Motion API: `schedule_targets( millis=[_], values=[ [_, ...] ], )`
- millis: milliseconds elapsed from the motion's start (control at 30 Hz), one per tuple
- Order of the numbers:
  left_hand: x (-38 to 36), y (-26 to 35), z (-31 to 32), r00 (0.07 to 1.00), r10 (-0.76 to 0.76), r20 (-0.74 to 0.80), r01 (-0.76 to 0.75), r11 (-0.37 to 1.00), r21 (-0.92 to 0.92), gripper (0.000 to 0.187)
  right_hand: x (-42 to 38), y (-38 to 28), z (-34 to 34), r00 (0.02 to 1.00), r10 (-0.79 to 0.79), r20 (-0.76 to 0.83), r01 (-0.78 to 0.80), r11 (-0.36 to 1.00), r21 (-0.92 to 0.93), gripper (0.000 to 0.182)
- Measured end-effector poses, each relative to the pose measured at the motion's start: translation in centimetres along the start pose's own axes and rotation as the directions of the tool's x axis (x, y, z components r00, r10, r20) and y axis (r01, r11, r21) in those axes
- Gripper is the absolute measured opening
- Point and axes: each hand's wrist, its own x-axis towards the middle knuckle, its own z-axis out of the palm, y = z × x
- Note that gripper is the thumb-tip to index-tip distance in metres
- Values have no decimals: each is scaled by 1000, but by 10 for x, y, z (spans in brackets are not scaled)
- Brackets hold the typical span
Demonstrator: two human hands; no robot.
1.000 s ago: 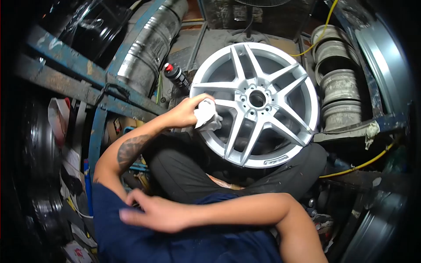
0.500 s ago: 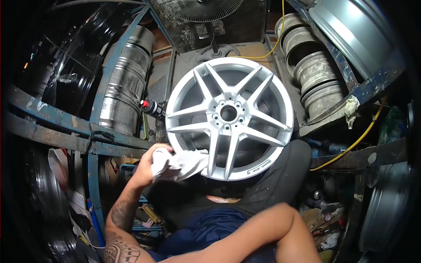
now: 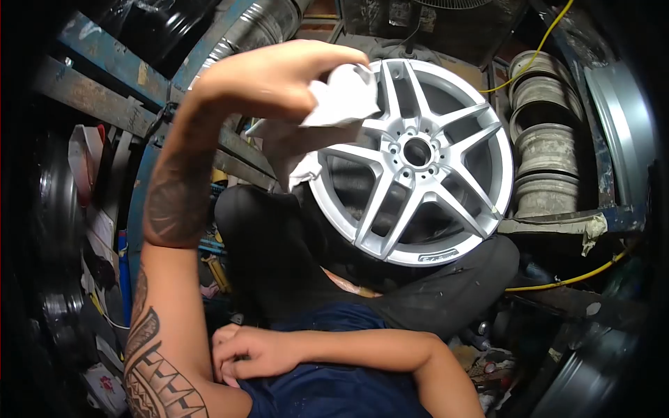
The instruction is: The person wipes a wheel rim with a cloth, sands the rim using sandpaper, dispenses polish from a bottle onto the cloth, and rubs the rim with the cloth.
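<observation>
My left hand is raised above the left side of the silver alloy wheel, its fingers closed on a crumpled white cloth. The cloth hangs down in front of the wheel's left rim. The five-double-spoke wheel lies face up by my legs, with a dark label on its lower rim. My right hand rests at my waist against my left upper arm, its fingers curled and no object visible in them.
Stacked worn rims stand on the right, with a larger silver rim beyond. Blue metal frames run along the left. A yellow hose curves on the right. Part of a fan shows at the top.
My left hand has lifted the cloth up from the wheel's lower left rim. My right hand has come into view at my waist. The view has shifted, placing the wheel further right.
</observation>
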Motion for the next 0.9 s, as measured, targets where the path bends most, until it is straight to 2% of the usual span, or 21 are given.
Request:
schedule_targets(
  millis=[67,100,133,167,200,233,267,300,333,400,467,533,567,600,667,733,767,800,833,867,900],
  values=[
    [14,-24,28,1000,0,28,0,1000,-15,52,-22,-1,-12,958,-21,-287,22,1000,1,21],
    [15,-33,41,1000,-22,11,22,999,-35,52,-41,-11,-32,910,-101,-402,37,986,-164,26],
    [15,-44,55,999,30,-23,-33,987,-159,49,-66,-18,-50,848,-76,-525,-83,958,-273,24],
    [16,-57,72,994,26,-108,-60,944,-326,48,-89,-35,-66,740,-114,-663,-227,886,-405,21],
    [18,-69,89,983,14,-185,-103,870,-481,47,-106,-57,-75,540,-76,-838,-320,903,-288,18],
    [21,-78,109,948,-35,-317,-156,815,-558,45,-122,-81,-94,440,-252,-862,-417,793,-445,23],
    [26,-86,129,899,-96,-428,-219,747,-628,44,-131,-101,-109,328,-341,-881,-466,753,-465,22],
    [32,-101,145,833,-115,-541,-248,797,-551,43,-136,-126,-124,313,-382,-869,-522,695,-494,21],
    [36,-106,160,752,-168,-637,-202,862,-466,44,-142,-137,-146,351,-513,-783,-618,501,-606,17],
    [38,-98,172,696,-339,-633,-41,861,-507,46,-136,-152,-178,308,-403,-862,-730,481,-486,18],
    [40,-96,179,680,-303,-667,-8,907,-420,51,-142,-134,-208,402,-355,-844,-752,398,-525,27],
    [39,-105,187,701,-338,-628,67,908,-415,62,-149,-102,-232,355,-392,-849,-694,499,-520,32],
    [36,-106,187,726,-342,-596,134,921,-365,74,-144,-92,-234,239,-353,-905,-630,653,-421,31],
    [34,-106,188,755,-356,-551,146,910,-388,85,-144,-90,-233,231,-333,-914,-592,697,-404,28],
    [29,-103,185,822,-321,-470,38,855,-518,92,-153,-88,-232,148,-195,-970,-364,901,-236,24],
    [30,-105,184,903,-243,-355,-106,675,-731,91,-160,-94,-228,110,-212,-971,-311,921,-236,17],
    [33,-111,187,923,-193,-333,-192,518,-833,83,-166,-101,-223,150,-223,-963,-350,899,-262,17],
    [31,-108,187,929,-239,-283,-188,354,-916,71,-171,-105,-218,188,-231,-955,-385,877,-288,18],
    [33,-109,190,924,-240,-297,-196,371,-908,63,-173,-102,-219,214,-315,-925,-368,851,-375,23],
    [34,-111,193,919,-239,-315,-207,388,-898,56,-179,-101,-216,179,-293,-939,-310,889,-337,23],
    [34,-111,196,892,-288,-348,-208,421,-883,43,-172,-108,-213,140,-239,-961,-165,951,-261,23]
  ],
)
